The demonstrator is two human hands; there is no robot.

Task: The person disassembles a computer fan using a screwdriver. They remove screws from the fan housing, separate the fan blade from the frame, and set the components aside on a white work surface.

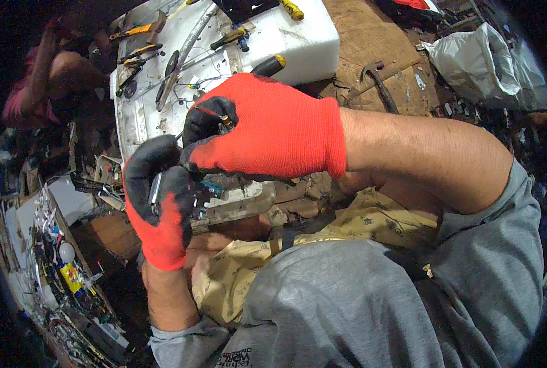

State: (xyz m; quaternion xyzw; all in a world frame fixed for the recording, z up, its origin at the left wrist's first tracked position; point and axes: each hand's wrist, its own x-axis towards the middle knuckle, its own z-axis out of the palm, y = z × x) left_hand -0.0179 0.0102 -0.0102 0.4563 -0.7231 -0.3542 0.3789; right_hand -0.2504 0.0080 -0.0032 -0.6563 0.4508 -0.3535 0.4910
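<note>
My left hand (163, 208), in a red glove with black-coated fingers, is closed around a small silvery metal part (155, 188); most of it is hidden by the fingers. My right hand (267, 126), gloved the same way, has its fingers curled and meets the left fingertips. A thin piece with a brass-coloured end (226, 121) and a reddish strip show in its curl. From behind the right glove sticks a black and yellow tool handle (269, 65); whether I hold it or it lies on the white foam block (307, 46) I cannot tell.
On the white work surface lie a hammer with an orange handle (140, 29), pliers (140, 54), cutters (229, 38), a yellow screwdriver (292, 10) and loose wires. Another hammer (379, 86) and a white plastic bag (482, 64) are right. A scrap-filled box (71, 257) stands left; a person (59, 80) sits far left.
</note>
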